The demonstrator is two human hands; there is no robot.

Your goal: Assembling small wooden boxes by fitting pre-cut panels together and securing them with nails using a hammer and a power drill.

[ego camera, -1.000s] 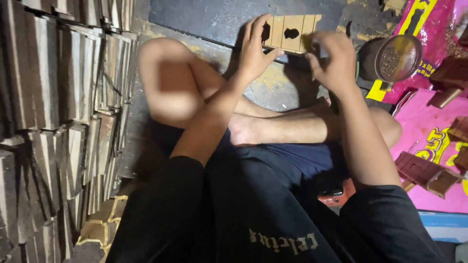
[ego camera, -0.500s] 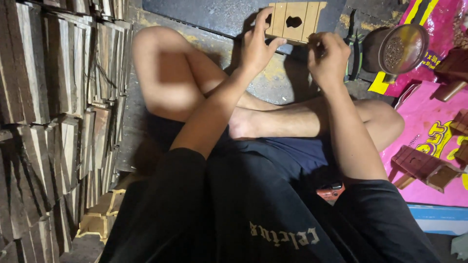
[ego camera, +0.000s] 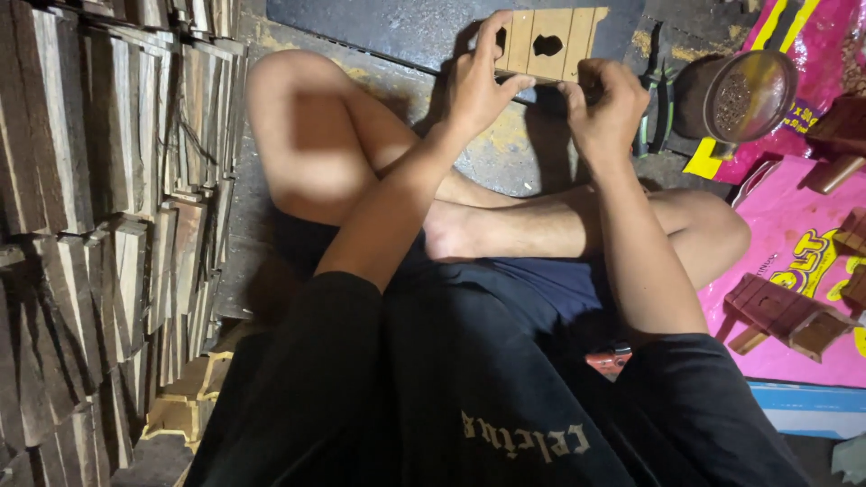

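Hands at a slotted wooden panel (ego camera: pixel 550 43) held over the dark slab (ego camera: pixel 388 27) on the floor.
Head view: the left hand (ego camera: pixel 478 86) grips the panel's left edge, fingers spread and thumb under; the right hand (ego camera: pixel 603 106) is curled tight at its lower right edge, on what I cannot tell. The step looks like fitting or trimming the panel; the next move would need a steady left-hand hold. Pliers (ego camera: pixel 657 90) and a round tin (ego camera: pixel 749 95) lie just right.
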